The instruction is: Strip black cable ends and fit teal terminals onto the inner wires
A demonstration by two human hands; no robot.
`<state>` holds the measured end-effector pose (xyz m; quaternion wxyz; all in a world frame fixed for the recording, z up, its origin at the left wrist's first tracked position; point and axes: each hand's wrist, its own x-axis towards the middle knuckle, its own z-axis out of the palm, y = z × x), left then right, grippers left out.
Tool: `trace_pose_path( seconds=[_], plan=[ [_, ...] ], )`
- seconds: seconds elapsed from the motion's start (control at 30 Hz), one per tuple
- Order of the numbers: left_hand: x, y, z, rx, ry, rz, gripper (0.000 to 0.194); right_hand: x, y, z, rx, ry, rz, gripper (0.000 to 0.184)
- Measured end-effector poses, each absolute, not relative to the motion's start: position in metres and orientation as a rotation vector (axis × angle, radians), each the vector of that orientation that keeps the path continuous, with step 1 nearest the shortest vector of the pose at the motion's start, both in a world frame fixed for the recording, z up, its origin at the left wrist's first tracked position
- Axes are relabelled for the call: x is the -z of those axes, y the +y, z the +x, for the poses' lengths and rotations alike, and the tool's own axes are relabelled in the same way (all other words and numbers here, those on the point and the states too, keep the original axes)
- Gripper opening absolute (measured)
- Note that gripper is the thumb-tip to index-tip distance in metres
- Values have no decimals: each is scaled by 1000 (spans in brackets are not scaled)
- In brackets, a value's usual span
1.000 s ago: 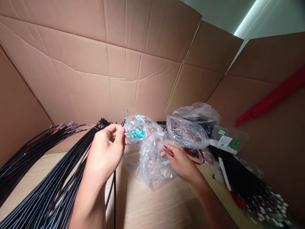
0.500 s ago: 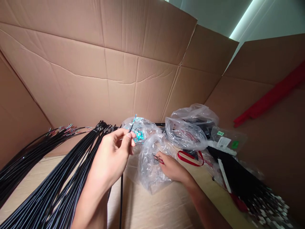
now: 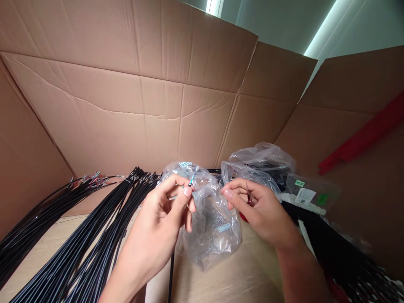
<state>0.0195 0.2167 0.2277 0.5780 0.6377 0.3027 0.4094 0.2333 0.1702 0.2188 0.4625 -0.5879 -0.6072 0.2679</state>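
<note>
Cable (image 3: 191,179) is pinched by fingers (image 3: 187,192) of the left hand (image 3: 158,214) over a plastic bag (image 3: 214,237); a small red part (image 3: 249,201) is pinched by the right hand (image 3: 261,212); strands could be bent if the pinch slips

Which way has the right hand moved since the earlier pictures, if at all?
Yes: the right hand rose and shifted rightward in view, judged against the cardboard flap behind it.
</note>
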Motion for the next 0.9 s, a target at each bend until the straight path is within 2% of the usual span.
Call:
trace_pose_path(
  seconds=[0.17,0.43,0.6,0.9],
  plan=[
    [-230,209,23,-889,685,1527,31,-228,172,214,-628,-1380,-1231,16],
    [-229,199,40,-876,766,1560,21,-229,170,205,-888,-1293,-1052,10],
    [-229,201,51,-924,798,1542,21,-233,171,209,-776,-1249,-1090,6],
    [-232,196,58,-1034,840,1608,23,-236,162,213,-558,-1277,-1246,14]
  ],
)
